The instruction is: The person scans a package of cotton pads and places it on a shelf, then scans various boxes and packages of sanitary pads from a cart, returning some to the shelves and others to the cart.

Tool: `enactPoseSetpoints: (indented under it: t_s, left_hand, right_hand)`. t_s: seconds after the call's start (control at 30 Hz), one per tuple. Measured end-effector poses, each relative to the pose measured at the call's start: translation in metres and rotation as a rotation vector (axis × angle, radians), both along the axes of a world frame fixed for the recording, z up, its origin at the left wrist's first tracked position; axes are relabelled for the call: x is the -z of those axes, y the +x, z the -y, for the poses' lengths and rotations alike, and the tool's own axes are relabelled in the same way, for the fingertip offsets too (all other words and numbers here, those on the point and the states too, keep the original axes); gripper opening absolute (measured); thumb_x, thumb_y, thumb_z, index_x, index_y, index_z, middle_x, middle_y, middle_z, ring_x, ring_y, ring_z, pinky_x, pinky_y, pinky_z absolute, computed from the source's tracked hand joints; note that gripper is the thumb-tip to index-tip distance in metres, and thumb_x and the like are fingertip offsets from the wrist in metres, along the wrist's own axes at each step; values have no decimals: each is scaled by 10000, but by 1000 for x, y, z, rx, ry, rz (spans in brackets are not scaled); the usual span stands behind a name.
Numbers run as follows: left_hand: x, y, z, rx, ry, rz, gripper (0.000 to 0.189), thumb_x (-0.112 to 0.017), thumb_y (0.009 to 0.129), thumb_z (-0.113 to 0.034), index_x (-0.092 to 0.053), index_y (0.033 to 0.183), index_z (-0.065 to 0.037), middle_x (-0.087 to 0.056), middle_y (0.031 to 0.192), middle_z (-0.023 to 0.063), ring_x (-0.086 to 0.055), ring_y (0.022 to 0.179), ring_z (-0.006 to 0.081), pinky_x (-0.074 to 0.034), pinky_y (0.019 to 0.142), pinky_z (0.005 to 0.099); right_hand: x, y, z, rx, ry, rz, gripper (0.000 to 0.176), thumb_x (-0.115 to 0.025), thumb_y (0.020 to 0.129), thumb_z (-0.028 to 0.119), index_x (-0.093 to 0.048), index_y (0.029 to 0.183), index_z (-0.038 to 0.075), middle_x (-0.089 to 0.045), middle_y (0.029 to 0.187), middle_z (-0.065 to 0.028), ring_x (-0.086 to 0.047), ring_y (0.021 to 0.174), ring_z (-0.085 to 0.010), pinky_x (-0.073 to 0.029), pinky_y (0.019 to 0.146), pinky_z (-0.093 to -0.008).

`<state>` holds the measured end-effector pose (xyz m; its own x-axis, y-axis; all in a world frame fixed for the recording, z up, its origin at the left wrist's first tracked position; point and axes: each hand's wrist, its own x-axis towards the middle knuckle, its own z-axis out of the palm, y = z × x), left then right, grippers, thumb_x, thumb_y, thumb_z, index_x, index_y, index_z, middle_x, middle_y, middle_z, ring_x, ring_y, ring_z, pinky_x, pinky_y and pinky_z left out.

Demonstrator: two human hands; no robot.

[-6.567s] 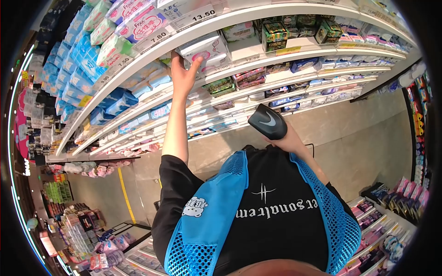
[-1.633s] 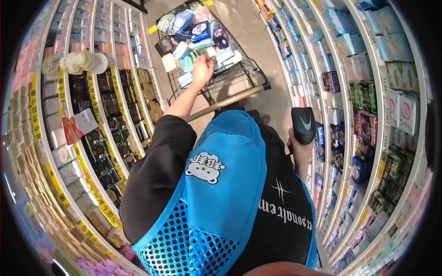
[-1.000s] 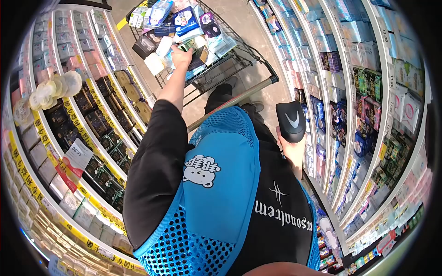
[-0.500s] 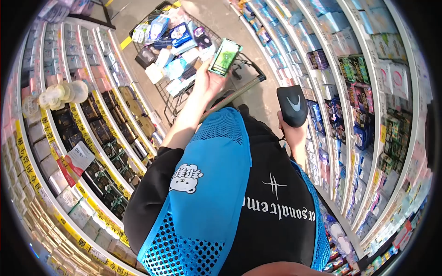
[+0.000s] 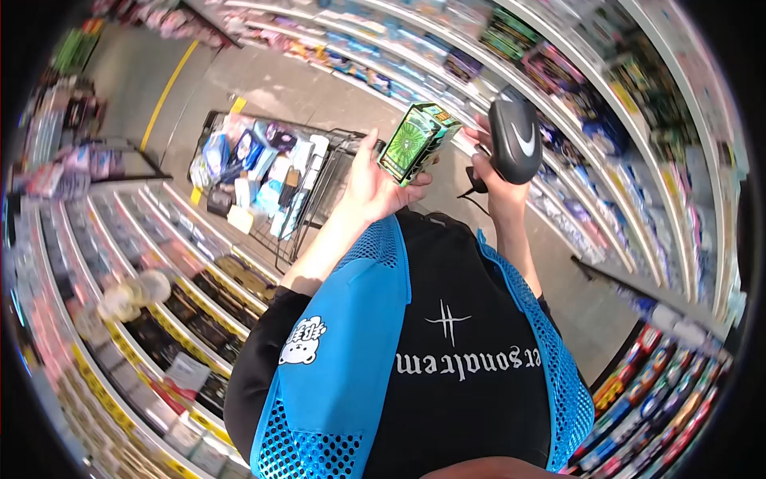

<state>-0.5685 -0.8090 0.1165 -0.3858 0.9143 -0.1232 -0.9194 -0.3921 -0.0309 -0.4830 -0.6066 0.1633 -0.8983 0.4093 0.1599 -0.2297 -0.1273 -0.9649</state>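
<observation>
A: Box, how does it handle?

B: Small green printed cardboard box (image 5: pixel 415 144), upper centre of the frame, right of the wire shopping cart (image 5: pixel 315 215). Looks light and stiff, with crushable corners. Take it by the long sides.

A: Fingers?

B: Left hand (image 5: pixel 369 188) pinches the box's lower end, fingers curled. Right hand (image 5: pixel 493 177) is wrapped tight round a black handheld scanner (image 5: pixel 515 137), just beside the box.

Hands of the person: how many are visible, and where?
2. The left hand, near the centre, holds a green box; the right hand, just beside it, holds a black scanner. Neither is hidden.
</observation>
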Motion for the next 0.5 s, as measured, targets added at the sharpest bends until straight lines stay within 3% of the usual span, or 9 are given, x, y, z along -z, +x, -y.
enactPoseSetpoints:
  t_s: [0.1, 0.13, 0.23, 0.37, 0.4, 0.5]
  left_hand:
    - [10, 14, -20, 53, -134, -223, 771, -505, 935, -613, -452, 1436, -30, -551, 1254, 173, -500, 904, 238, -462, 705, 321]
    - [11, 15, -27, 111, -72, -139, 668, -522, 953, -568, -490, 1408, -81, -606, 1243, 198, -617, 940, 310, -514, 804, 432]
    - [-1, 22, -45, 211, -95, -125, 643, -505, 969, -556, -495, 1404, -83, -603, 1248, 206, -623, 979, 317, -510, 855, 463]
    - [12, 25, -61, 291, 25, -88, 640, -483, 979, -556, -496, 1404, -77, -607, 1287, 144, -612, 1078, 350, -487, 933, 488]
    - [7, 28, -65, 269, -54, -178, 631, -468, 988, -554, -497, 1404, -80, -610, 1303, 111, -611, 1108, 346, -487, 952, 495]
    - [-12, 36, -76, 212, -226, -311, 585, -446, 1014, -518, -498, 1406, -87, -607, 1318, 113, -606, 1160, 316, -481, 969, 506]
  right_hand:
    - [-1, 11, -10, 54, 39, 11, 649, -752, 765, -42, -527, 1373, -8, -622, 1324, -128, -602, 1203, -206, -454, 1037, -339]
    - [1, 15, -12, 66, 13, -11, 598, -762, 778, -37, -561, 1340, -7, -641, 1295, -105, -589, 1199, -178, -444, 1032, -319]
    - [13, 30, -18, 150, -30, 102, 570, -777, 785, -27, -580, 1319, -2, -648, 1268, -72, -593, 1138, -142, -462, 975, -292]
    - [29, 49, -28, 226, -80, 233, 534, -786, 795, -18, -603, 1295, 10, -661, 1216, -35, -594, 1031, -93, -485, 869, -258]
    - [28, 52, -28, 242, -81, 245, 527, -786, 798, -17, -606, 1292, 14, -665, 1206, -30, -592, 1004, -82, -487, 840, -253]
    - [19, 53, -28, 298, -62, 135, 510, -790, 804, -4, -619, 1283, 29, -674, 1183, -19, -579, 950, -58, -484, 780, -249]
